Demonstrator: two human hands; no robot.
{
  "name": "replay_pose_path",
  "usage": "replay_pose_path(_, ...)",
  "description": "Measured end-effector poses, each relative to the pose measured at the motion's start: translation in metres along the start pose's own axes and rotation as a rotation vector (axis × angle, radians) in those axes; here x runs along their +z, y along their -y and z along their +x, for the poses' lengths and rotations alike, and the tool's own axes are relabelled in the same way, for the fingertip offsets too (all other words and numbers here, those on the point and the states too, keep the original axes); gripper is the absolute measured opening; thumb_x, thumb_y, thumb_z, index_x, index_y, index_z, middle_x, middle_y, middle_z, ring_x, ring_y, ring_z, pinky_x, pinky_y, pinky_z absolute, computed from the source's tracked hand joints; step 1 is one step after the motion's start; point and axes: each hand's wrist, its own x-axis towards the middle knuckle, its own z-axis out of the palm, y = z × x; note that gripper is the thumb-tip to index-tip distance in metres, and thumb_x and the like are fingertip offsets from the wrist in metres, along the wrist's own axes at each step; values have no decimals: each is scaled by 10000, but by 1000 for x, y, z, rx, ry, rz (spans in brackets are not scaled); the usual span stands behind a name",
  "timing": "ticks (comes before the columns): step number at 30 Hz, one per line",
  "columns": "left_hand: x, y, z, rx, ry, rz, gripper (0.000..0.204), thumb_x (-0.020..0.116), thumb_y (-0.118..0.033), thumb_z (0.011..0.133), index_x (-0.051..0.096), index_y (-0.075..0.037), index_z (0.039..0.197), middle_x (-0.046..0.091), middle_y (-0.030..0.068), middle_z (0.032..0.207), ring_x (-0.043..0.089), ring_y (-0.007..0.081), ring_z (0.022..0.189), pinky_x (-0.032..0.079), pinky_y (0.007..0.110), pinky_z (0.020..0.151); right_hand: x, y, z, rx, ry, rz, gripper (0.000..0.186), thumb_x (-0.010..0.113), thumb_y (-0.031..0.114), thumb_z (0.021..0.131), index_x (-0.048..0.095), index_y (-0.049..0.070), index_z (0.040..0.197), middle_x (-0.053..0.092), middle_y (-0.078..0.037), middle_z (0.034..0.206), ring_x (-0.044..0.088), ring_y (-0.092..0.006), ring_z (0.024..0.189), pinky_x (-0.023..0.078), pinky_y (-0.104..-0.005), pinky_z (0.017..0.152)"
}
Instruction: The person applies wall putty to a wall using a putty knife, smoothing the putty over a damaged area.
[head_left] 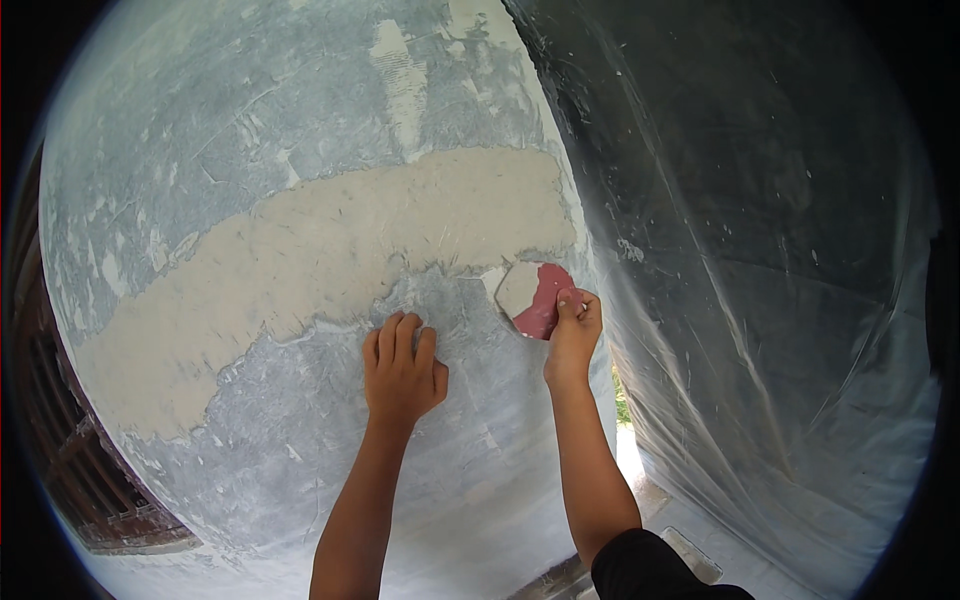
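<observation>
My right hand [576,325] grips a flat scraper [545,290], pink and coated with pale putty on its left part, held against the wall at the lower edge of a wide curved band of cream filler [390,215]. My left hand [405,365] rests to the left, just below that band, its bent fingers slightly apart on the grey-blue wall [460,400] and nothing visible in them. The wall has a rough, patchy surface with white smears.
At the far left is a dark brown slatted grille [75,440]. A translucent plastic sheet [760,250] covers the dark area along the right. A narrow bright gap with greenery [620,400] shows beside the wall's right edge. A pale floor [730,540] lies at lower right.
</observation>
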Motion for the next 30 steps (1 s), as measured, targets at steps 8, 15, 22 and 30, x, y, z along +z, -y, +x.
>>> replay_pose_path(8,0,0,1,-4,-6,-14,298,550,-107,691,579,-43,981,552,140,1148,514,327,1167,361,483,967,2,3,11,-71,124,-32,134,598,156,991,544,54,1058,591,19,813,453,-44,673,370,-231,575)
replay_pose_path(15,2,0,0,7,-4,13,300,556,-129,693,593,-60,983,562,128,1142,523,310,1156,376,470,954,5,4,4,-38,38,121,97,573,111,992,531,48,1053,596,-3,861,489,-50,693,388,-211,577)
replay_pose_path(22,0,0,0,2,-2,-9,299,552,-105,689,579,-46,980,551,138,1142,514,326,1166,364,481,955,-20,-3,-2,-23,-71,48,88,554,124,1007,516,54,1045,590,-8,854,487,-56,681,382,-218,552)
replay_pose_path(30,1,-2,2,4,-13,-13,303,553,-112,684,581,-45,978,550,138,1138,515,323,1158,366,484,954,6,0,28,-185,51,-119,172,590,196,1002,530,45,1058,556,10,815,438,-53,672,369,-232,582)
